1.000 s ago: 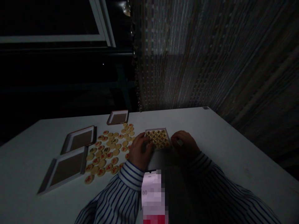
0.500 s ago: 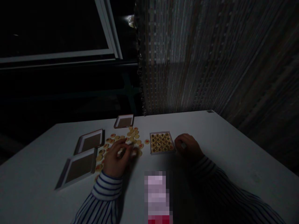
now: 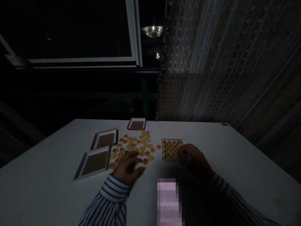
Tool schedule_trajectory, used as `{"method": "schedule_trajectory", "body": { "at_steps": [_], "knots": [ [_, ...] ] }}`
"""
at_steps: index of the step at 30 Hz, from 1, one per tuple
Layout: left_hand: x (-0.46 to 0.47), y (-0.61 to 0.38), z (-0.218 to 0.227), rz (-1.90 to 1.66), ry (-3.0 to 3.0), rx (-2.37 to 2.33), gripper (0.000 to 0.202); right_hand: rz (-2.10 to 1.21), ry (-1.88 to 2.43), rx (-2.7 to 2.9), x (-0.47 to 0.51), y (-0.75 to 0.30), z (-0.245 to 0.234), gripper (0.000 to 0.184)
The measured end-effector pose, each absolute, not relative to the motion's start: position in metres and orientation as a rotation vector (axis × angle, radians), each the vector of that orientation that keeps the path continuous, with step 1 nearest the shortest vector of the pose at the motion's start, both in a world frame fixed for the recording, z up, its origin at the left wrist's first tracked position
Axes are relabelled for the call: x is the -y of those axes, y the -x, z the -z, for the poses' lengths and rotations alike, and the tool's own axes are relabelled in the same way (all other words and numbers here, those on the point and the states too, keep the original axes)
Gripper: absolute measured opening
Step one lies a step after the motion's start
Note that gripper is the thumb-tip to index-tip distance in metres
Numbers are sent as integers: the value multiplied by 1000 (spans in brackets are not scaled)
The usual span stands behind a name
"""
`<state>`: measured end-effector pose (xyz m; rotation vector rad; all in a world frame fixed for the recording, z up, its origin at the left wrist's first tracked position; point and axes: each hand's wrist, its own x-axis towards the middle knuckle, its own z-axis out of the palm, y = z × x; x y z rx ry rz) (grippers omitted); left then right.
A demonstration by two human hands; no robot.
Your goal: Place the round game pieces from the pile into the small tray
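Observation:
A small square box [image 3: 171,149] packed with round wooden game discs sits on the white table [image 3: 235,157]. My right hand [image 3: 195,158] rests curled at the box's right edge, touching it. Left of the box lies a loose spread of round discs [image 3: 135,146] with red and dark marks. My left hand [image 3: 128,166] lies over the near edge of that spread, fingers bent down onto the discs; the dim light hides whether it grips one. Both sleeves are striped.
Three shallow empty box trays lie left of the discs: a near one [image 3: 94,163], a middle one [image 3: 104,141] and a small far one [image 3: 136,124]. A bead curtain [image 3: 211,78] hangs behind the table. A dark window is at the back left.
My left hand left the filled box and moved left onto the loose discs. My right hand stayed by the box's right side. The view swung left, so everything shifted right in the picture.

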<state>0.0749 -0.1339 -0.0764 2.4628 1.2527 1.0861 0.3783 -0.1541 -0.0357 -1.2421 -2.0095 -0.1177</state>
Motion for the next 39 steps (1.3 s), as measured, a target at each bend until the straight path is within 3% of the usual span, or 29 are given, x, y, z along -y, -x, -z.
{"method": "schedule_trajectory", "body": {
  "at_steps": [6, 16, 39],
  "knots": [
    [138, -73, 81, -983, -2671, -1299, 25, 83, 1183, 2217, 162, -332, 34, 15],
    [137, -75, 94, -957, -2699, -1378, 29, 335, 1069, 2282, 179, -312, 57, 14],
    [134, -71, 99, -920, -2752, -1345, 29, 256, 1078, 2330, 180, -313, 57, 17]
  ]
}}
